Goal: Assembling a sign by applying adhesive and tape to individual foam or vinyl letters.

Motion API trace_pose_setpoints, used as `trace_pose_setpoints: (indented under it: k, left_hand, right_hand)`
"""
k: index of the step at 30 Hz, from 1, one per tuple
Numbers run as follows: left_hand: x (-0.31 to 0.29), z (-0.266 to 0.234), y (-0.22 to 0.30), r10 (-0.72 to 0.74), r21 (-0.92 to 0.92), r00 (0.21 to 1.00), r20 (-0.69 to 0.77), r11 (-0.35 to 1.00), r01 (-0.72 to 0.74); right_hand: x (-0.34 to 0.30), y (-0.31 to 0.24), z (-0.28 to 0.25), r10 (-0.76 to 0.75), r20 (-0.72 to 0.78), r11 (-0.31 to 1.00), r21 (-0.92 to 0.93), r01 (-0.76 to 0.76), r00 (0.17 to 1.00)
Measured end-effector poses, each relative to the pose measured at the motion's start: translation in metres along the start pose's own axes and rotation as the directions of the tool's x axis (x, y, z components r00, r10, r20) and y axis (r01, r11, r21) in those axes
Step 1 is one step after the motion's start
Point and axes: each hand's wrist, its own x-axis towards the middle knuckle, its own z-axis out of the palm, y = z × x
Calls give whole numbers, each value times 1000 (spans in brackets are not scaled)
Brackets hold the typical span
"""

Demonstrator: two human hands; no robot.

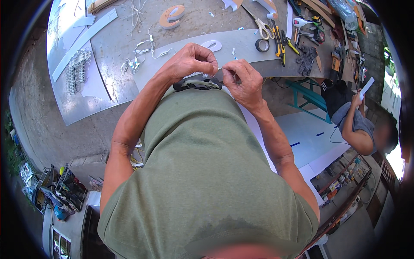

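Note:
My left hand (189,64) and my right hand (243,80) are close together in front of my waist, at the table's near edge. Both pinch with thumb and forefinger, and a small gap separates the fingertips. Something thin and pale shows by the left fingertips, too small to name. Just beyond my left hand lies a white loop-shaped piece (212,45) on a pale sheet (181,48). White light modules on a wire (151,47) lie left of it. A small white-and-blue piece (233,52) rests beyond the gap between my hands.
Scissors (262,26), black tape (261,45), yellow utility knives (280,45) and a dark glove (307,60) lie to the right. A tan curved letter (171,17) sits at the back. Coiled wire strings (78,71) lie left. At far right a person (360,125) holds a white strip.

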Motion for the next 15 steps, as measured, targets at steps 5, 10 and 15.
trace_pose_setpoints:
  k: [5,10,15]
  left_hand:
    - [1,0,-1,1,-7,1000,-14,1000,-1]
    - [1,0,-1,-1,-10,999,-38,1000,1]
    - [3,1,1,-4,-48,999,-35,999,2]
  right_hand:
    - [2,-1,3,-24,-12,1000,-20,24,1000]
    - [3,-2,6,-43,-10,998,-51,42,999]
    - [-2,-9,13,165,-54,985,-51,-168,985]
